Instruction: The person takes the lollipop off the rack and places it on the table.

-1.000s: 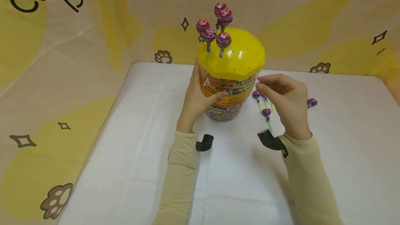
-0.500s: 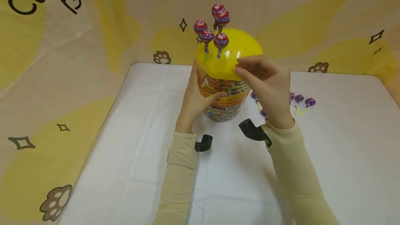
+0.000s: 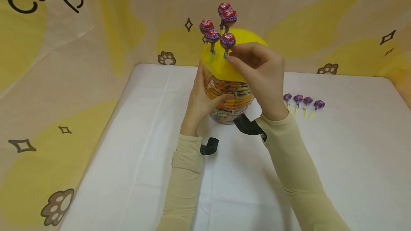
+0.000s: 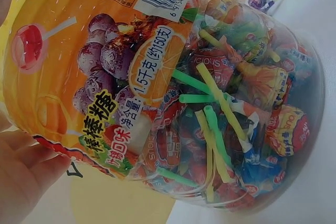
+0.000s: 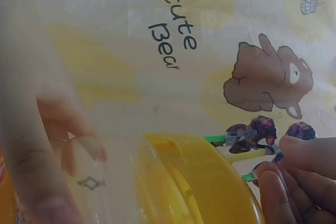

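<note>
A clear ribbed jar [image 3: 229, 108] of wrapped lollipops stands on the table, its label and mixed sticks showing up close in the left wrist view. Its domed yellow lid [image 3: 221, 72] has small holes, and several red-and-purple lollipops stand upright in it. My left hand [image 3: 200, 108] grips the jar's left side, thumb across the front. My right hand [image 3: 264, 70] is over the lid, thumb and fingertips pinching the front lollipop [image 3: 228, 40] just below its head. In the right wrist view, fingers [image 5: 310, 153] partly cover that lollipop.
Several purple lollipops [image 3: 298, 99] with yellow sticks lie in a row right of the jar on the white table [image 3: 337, 159]. Behind the table hangs a yellow-and-beige printed cloth [image 3: 308, 20]. Black wrist mounts [image 3: 210, 146] stick out from both sleeves.
My right hand has moved left from beside the jar, across the lid, to the front lollipop. Its forearm now hides some loose lollipops near the jar. My left hand keeps its grip.
</note>
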`<act>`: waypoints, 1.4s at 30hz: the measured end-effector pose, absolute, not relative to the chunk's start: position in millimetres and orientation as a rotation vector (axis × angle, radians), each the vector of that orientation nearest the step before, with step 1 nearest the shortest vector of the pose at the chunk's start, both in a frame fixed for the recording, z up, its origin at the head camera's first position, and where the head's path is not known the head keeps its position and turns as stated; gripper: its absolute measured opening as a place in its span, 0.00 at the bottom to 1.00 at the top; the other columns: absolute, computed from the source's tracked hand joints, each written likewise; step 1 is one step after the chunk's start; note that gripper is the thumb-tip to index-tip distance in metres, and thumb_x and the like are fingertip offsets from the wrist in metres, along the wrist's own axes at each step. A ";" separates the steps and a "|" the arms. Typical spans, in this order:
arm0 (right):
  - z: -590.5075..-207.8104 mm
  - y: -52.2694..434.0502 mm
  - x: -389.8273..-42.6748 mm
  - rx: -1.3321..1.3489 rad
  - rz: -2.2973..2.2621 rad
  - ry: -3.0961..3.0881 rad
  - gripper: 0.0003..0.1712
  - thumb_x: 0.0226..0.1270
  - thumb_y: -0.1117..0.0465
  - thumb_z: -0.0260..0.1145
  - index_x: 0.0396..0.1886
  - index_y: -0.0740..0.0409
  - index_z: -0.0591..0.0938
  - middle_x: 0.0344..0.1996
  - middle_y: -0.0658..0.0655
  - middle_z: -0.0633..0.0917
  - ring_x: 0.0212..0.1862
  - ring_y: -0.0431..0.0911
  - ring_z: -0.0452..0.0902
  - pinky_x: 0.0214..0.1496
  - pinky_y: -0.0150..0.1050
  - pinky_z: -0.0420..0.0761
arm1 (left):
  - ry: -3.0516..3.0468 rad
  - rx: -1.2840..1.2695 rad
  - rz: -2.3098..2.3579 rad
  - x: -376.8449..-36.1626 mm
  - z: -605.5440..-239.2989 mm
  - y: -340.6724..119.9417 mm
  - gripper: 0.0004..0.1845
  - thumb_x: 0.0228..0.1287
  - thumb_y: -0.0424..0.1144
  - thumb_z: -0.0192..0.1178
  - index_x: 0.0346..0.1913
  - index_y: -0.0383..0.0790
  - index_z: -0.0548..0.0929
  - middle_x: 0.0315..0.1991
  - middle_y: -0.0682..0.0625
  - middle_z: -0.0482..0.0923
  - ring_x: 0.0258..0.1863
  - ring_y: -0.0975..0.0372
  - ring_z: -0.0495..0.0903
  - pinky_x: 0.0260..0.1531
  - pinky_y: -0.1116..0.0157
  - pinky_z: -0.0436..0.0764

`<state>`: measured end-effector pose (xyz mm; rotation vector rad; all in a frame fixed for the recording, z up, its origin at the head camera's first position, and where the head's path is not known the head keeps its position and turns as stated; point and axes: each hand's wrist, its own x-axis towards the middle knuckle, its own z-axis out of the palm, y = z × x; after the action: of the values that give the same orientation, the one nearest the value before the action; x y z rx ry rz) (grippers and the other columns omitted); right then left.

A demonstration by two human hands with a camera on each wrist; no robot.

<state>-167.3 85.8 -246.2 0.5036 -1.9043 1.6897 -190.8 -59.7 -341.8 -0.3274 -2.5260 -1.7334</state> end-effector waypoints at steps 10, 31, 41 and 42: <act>-245.1 78.2 -172.8 0.517 1.523 -1.957 0.10 0.51 0.71 0.73 0.33 0.73 0.84 0.30 0.62 0.86 0.31 0.41 0.82 0.39 0.35 0.84 | -2.520 -0.359 -1.684 -192.8 -343.7 -61.2 0.62 0.48 0.55 0.71 0.75 0.57 0.34 0.74 0.56 0.44 0.71 0.60 0.50 0.70 0.56 0.53; -246.3 76.1 -173.1 0.488 1.539 -1.917 0.09 0.52 0.72 0.73 0.32 0.73 0.85 0.29 0.62 0.86 0.31 0.41 0.83 0.39 0.35 0.84 | -2.533 -0.331 -1.718 -193.8 -344.1 -59.9 0.61 0.48 0.54 0.71 0.74 0.63 0.34 0.74 0.57 0.45 0.71 0.59 0.51 0.69 0.55 0.54; -243.7 76.7 -173.8 0.385 1.763 -1.841 0.06 0.54 0.69 0.72 0.31 0.70 0.85 0.29 0.58 0.86 0.32 0.46 0.82 0.42 0.36 0.83 | -2.547 -0.321 -1.704 -192.5 -342.9 -59.2 0.61 0.50 0.51 0.71 0.75 0.60 0.34 0.75 0.55 0.43 0.72 0.58 0.49 0.69 0.53 0.53; -242.8 77.2 -174.1 0.361 1.809 -1.821 0.06 0.54 0.69 0.72 0.30 0.69 0.86 0.29 0.57 0.86 0.32 0.47 0.81 0.42 0.35 0.83 | -2.548 -0.318 -1.704 -192.6 -342.9 -59.1 0.61 0.50 0.52 0.71 0.75 0.60 0.34 0.75 0.55 0.43 0.72 0.58 0.49 0.70 0.53 0.53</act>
<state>-174.1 77.2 -242.8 0.3611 -1.8206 1.8089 -192.6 -59.1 -342.9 -0.3184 -2.5480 -1.7042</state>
